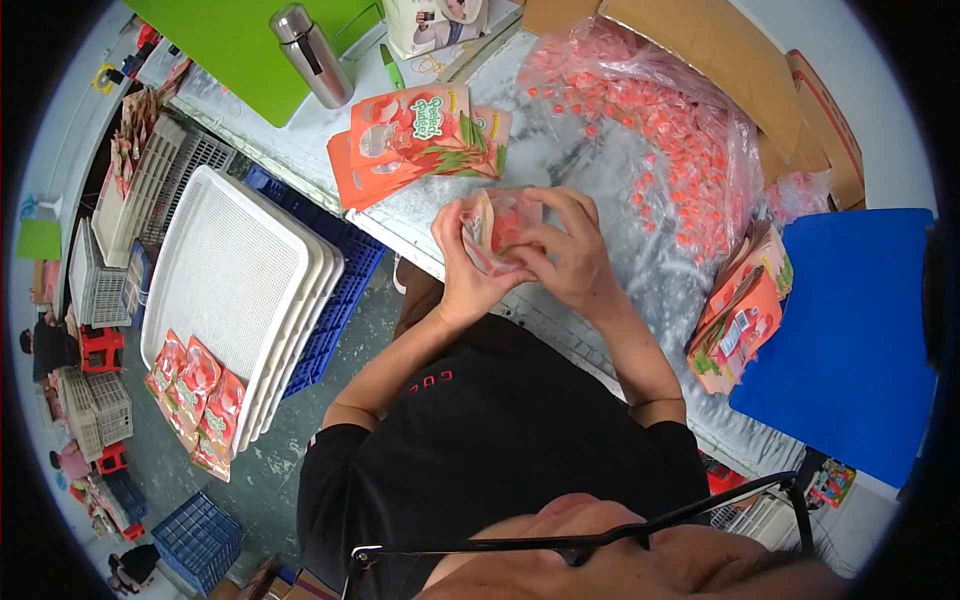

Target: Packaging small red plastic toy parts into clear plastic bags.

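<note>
Near the table edge in front of me, my left hand [463, 262] is wrapped round the left side of a red and clear plastic pouch [486, 222]. My right hand [575, 252] grips the same pouch from the right, its fingers at the opening. The mouth of the pouch looks spread apart; its contents cannot be made out clearly. Just beyond my left hand lies a fanned stack of flat printed pouches [395, 125]. To the right of my right hand, small red wrapped pieces [690, 150] lie heaped in and around a clear plastic bag [740, 165].
Another pouch stack [735, 320] leans by a blue board [850, 340] at the right. A steel flask [312, 58] and green-handled knife [391, 68] stand or lie at the back. Stacked white trays [235, 240] at the left hold several filled pouches [200, 395]. A cardboard box [720, 65] sits far right.
</note>
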The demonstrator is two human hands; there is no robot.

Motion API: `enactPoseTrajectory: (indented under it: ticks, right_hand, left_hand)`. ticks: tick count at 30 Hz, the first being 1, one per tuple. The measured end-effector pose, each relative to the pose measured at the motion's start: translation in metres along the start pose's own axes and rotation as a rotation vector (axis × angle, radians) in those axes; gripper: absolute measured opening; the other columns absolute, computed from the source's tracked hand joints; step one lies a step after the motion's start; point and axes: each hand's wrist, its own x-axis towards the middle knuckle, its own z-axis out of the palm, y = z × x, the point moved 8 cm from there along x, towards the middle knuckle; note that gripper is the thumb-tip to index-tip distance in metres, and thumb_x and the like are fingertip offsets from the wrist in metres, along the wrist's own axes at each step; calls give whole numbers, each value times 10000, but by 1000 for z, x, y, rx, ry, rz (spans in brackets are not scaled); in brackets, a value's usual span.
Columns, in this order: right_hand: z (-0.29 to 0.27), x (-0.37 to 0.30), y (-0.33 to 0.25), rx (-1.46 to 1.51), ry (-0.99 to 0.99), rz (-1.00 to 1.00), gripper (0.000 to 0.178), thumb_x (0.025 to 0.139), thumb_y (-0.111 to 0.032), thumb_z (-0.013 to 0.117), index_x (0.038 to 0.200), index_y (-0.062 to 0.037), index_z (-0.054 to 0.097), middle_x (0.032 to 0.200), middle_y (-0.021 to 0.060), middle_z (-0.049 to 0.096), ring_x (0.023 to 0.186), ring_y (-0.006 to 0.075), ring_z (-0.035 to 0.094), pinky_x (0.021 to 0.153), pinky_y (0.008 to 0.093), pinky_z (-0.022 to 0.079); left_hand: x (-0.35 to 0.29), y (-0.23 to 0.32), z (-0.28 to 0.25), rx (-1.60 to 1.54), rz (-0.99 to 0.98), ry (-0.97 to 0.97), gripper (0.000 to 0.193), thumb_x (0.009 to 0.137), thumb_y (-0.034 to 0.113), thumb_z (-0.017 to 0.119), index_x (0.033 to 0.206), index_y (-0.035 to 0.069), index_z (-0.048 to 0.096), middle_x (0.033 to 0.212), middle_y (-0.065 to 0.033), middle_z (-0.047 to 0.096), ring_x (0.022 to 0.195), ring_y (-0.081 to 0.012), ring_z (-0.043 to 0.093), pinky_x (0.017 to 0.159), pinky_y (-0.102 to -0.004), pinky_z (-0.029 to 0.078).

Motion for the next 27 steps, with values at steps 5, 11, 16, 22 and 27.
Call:
enactPoseTrajectory:
  ticks: [5, 11, 16, 22, 27]
  right_hand:
    - [-8, -17, -8, 122, -61, -202, 241, 721, -21, 725, 954, -66, 680, 1093, 61, 634, 1040, 267, 579, 848, 377, 513]
    - [12, -25, -5, 147, -327, -239, 329, 667, -86, 751, 989, -52, 692, 1091, 74, 650, 1065, 261, 588, 858, 357, 500]
    - [0, -15, -38, -128, -462, -269, 399, 705, -133, 730, 1079, -20, 645, 1082, 82, 615, 1011, 250, 592, 820, 363, 506]
    - [39, -34, -28, -130, -823, -182, 203, 777, -71, 633, 964, 9, 626, 1029, 128, 604, 912, 289, 643, 761, 388, 524]
    - [77, -51, 0, -52, -1208, -113, 138, 778, -39, 603, 897, 13, 652, 892, 173, 630, 736, 344, 674, 746, 418, 541]
  left_hand:
    - [23, 10, -24, -81, -102, -205, 1369, 388, 216, 996, 1484, 24, 199, 1389, -184, 407, 1302, -335, 426, 1097, -444, 352]
    - [26, -20, 1, -215, -113, -744, 824, 556, 135, 938, 1279, -6, 568, 1313, -145, 591, 1168, -238, 585, 1014, -369, 445]
    - [16, -9, 13, -320, -358, -740, 638, 630, 98, 889, 1210, 4, 641, 1099, -92, 705, 961, -140, 655, 847, -317, 523]
    - [0, -4, 19, -253, -258, -668, 643, 638, 79, 858, 1244, 49, 646, 1034, -121, 696, 906, -220, 671, 829, -325, 523]
    - [-4, -3, 24, -110, -247, -700, 557, 702, -12, 787, 1240, 50, 658, 1032, -66, 678, 886, -105, 609, 818, -261, 497]
